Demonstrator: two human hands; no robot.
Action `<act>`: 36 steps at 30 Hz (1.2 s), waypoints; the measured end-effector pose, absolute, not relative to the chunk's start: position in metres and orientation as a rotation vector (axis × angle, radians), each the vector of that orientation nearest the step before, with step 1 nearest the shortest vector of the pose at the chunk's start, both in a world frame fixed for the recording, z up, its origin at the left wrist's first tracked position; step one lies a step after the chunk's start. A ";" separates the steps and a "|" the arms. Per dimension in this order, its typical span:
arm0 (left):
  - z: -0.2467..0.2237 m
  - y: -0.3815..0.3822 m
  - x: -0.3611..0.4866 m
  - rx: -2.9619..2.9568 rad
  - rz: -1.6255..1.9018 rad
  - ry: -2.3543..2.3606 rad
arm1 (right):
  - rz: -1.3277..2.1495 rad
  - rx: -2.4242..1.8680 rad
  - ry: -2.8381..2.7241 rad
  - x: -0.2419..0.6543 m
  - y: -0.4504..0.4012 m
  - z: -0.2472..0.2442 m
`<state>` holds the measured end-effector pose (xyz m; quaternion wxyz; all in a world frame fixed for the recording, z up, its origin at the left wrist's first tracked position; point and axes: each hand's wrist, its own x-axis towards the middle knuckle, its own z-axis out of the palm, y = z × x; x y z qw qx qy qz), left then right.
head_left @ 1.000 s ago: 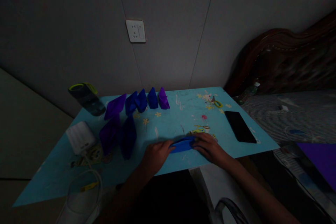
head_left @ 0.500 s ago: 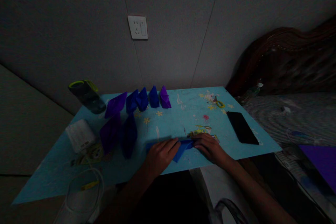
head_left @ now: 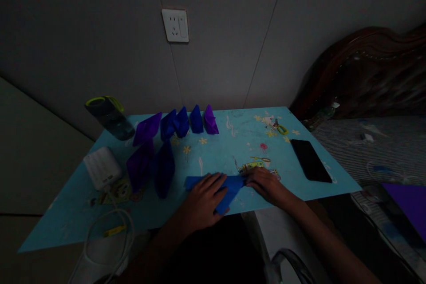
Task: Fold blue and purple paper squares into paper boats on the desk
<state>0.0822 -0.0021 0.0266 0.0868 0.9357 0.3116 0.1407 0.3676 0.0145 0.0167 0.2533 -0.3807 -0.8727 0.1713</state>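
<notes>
A folded sheet of blue paper (head_left: 229,189) lies near the front edge of the light blue table (head_left: 219,155). My left hand (head_left: 206,199) rests on its left part, fingers spread over the paper. At the right end of the paper, my right hand (head_left: 264,183) pinches the corner between thumb and fingers. Folded paper boats stand to the left and behind: a purple one (head_left: 211,120), a blue one (head_left: 196,120) and several others, with a large dark blue one (head_left: 164,169) closest to my left hand.
A dark bottle (head_left: 111,117) stands at the back left, near a white power bank (head_left: 102,168) with a looped cable. To the right lie a black phone (head_left: 310,160) and yellow-handled scissors (head_left: 281,128). A socket (head_left: 175,25) is on the wall.
The fingers of my left hand have spread apart, and more of the blue paper shows, with its lower point turned flatter toward the front edge. The camera view has shifted slightly.
</notes>
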 end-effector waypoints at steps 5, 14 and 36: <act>0.039 -0.007 0.078 2.687 0.329 0.883 | 0.638 -1.147 -2.228 0.367 0.018 0.013; 0.027 -0.006 0.083 2.573 0.479 1.040 | 0.721 -1.146 -2.244 0.353 0.026 0.023; 0.010 -0.056 0.040 2.865 0.475 1.003 | 0.107 -0.933 -2.570 0.377 -0.055 0.000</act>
